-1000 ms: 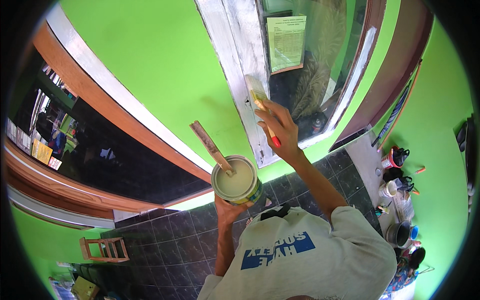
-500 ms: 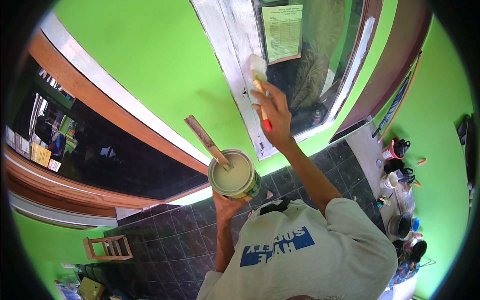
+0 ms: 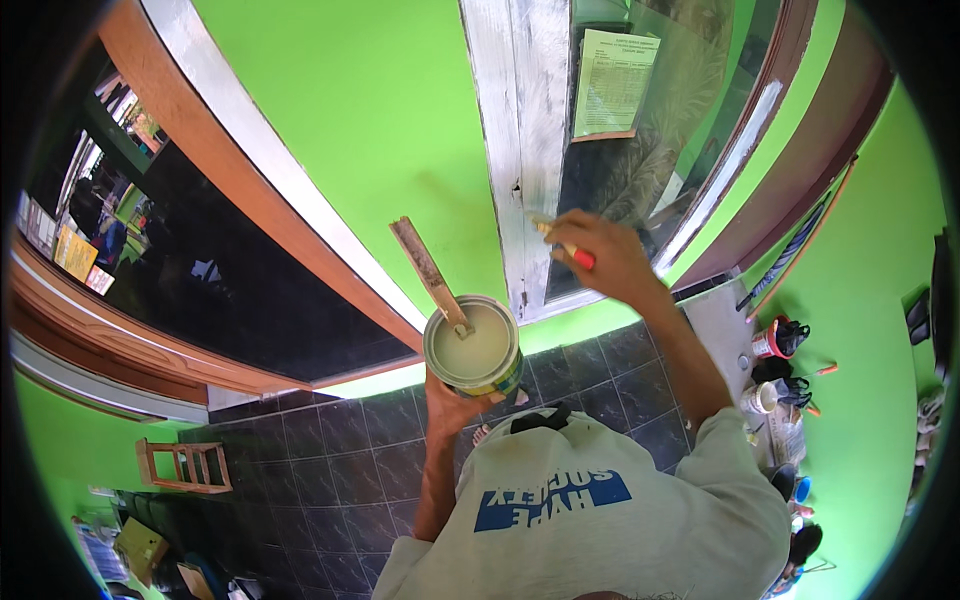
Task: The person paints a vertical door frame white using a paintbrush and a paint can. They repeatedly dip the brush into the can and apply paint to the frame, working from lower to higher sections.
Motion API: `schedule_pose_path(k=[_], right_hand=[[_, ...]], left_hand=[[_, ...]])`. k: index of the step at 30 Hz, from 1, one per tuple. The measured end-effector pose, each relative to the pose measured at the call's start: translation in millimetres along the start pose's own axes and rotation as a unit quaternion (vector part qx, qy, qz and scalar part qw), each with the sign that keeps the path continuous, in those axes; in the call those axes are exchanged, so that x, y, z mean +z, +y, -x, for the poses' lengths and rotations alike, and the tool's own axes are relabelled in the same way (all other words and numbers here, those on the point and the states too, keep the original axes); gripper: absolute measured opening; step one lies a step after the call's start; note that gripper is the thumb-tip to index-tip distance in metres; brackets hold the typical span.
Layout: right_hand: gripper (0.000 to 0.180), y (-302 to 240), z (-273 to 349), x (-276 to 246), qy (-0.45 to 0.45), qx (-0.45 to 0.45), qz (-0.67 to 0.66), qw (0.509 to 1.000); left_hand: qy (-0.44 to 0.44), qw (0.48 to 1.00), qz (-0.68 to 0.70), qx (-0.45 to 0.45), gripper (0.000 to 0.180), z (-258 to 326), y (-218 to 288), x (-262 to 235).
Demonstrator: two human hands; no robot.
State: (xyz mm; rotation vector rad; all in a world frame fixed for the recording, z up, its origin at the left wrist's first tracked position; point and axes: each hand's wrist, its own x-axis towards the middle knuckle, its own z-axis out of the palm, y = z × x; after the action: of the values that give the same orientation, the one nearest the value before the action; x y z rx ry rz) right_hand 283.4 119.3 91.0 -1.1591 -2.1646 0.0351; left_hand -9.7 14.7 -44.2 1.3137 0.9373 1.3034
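Note:
My left hand is wrapped round an open paint can, steadying it from below. Pale cream paint lies inside the can, and a flat wooden stick leans out over its far left rim. In my right hand is a paintbrush with a red-tipped handle, gripped in closed fingers. Its bristles are at the lower part of a white-painted window frame; whether they touch the wood I cannot tell. The frame's coat looks streaky, with grey patches showing.
Beside the frame is window glass with a paper sheet behind or on it. A wood-framed dark window stands left. A small wooden stool is on the dark tiled floor. Buckets and clutter line the right wall.
My right hand and the brush have moved down along the frame. The view has shifted, so the window and frame now appear further right. My left hand still holds the can.

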Motion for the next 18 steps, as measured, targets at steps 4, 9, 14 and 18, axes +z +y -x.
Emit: schedule_pose_path(k=[4, 9, 14, 18], right_hand=[[0.019, 8, -46, -47, -0.037, -0.055, 0.052, 0.996], [0.024, -19, -114, -134, 0.003, -0.121, 0.086, 0.989], [0.015, -75, -169, -204, 0.051, -0.100, 0.107, 0.988], [0.024, -77, -170, -199, 0.210, -0.272, 0.269, 0.900]], left_hand=[[0.003, 0.999, 0.040, -0.029, 0.120, -1, 11, 7], [0.008, 0.998, 0.059, -0.010, 0.123, -2, 9, 12], [0.031, 0.998, 0.055, 0.007, 0.117, -1, 2, 10], [0.014, 0.999, 0.039, -0.009, 0.124, -2, 3, 7]])
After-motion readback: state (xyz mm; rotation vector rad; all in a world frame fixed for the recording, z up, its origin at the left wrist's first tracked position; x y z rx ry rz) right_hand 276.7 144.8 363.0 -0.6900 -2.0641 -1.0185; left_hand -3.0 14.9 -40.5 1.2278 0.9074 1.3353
